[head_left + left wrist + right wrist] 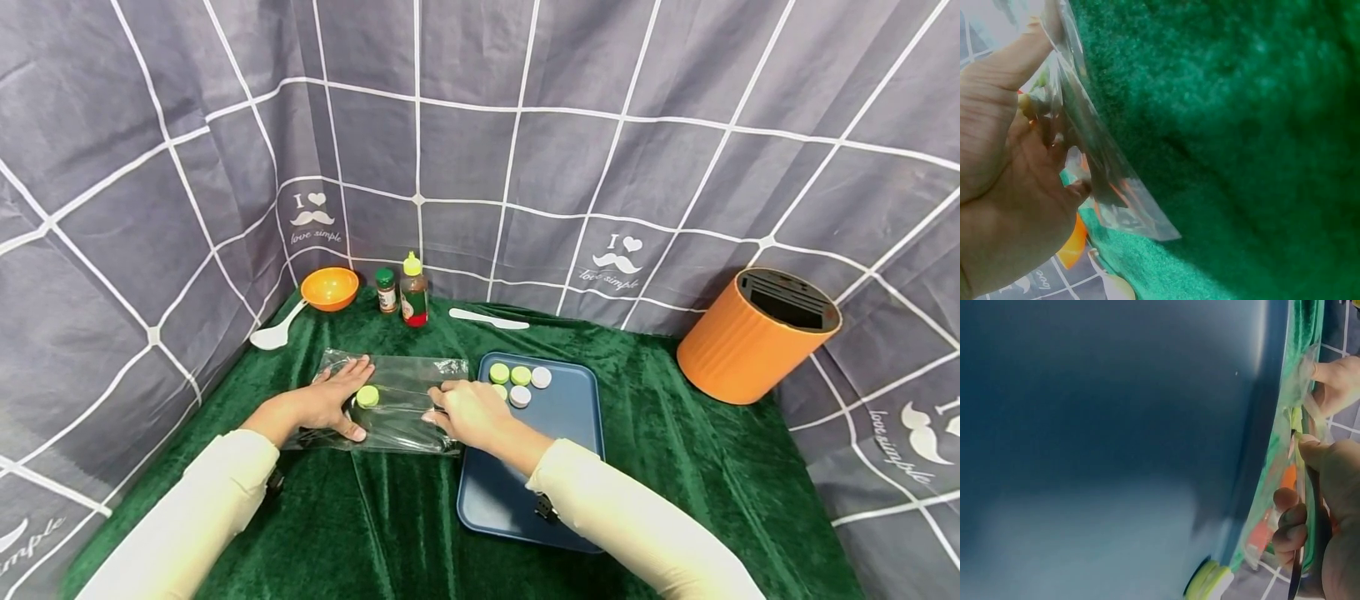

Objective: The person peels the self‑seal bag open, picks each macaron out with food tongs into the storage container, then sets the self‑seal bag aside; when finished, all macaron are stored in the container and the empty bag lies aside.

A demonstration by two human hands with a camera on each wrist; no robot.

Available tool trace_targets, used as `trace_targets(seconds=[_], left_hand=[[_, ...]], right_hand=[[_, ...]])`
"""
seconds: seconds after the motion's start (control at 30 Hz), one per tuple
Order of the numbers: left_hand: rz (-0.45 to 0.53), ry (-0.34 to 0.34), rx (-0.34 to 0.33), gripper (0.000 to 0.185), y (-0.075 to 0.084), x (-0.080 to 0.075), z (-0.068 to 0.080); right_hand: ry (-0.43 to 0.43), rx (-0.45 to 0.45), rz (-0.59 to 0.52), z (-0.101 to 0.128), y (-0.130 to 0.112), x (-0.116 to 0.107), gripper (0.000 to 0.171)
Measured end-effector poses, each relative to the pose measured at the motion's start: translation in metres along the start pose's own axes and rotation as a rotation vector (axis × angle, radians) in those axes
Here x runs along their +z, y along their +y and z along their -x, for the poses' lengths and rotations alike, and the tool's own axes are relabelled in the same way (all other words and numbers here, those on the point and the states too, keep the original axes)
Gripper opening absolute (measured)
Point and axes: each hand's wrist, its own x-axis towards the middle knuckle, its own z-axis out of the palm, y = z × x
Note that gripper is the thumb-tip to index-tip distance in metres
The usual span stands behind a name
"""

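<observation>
A clear plastic bag lies on the green velvet cloth, and a green round disc is inside it. My left hand holds the bag's left part, with the fingers above the disc and the thumb below. In the left wrist view the left hand pinches the bag. My right hand grips the bag's right edge; in the right wrist view its fingers curl round the plastic. Just right of the bag is a blue tray with several green and white discs at its far end.
At the back stand an orange bowl, a white spoon, a spice jar, a sauce bottle and a white knife. An orange slotted cylinder stands at the right. Grey checked curtains enclose the table.
</observation>
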Motion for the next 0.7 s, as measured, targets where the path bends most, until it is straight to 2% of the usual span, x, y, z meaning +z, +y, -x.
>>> trace_targets(seconds=[0.13,0.33,0.7], left_hand=[[-0.015,0.003,0.0,0.158,0.005,-0.001,0.003],[-0.028,0.005,0.002,0.157,0.009,-0.003,0.004],[-0.023,0.008,0.017,0.156,-0.006,0.0,-0.003]], right_hand=[[0.02,-0.01,0.004,0.005,0.006,-0.004,0.033],[0.102,-0.048,0.013,0.017,0.02,-0.008,0.029],[0.127,0.02,-0.029,0.053,0.054,-0.02,0.032]])
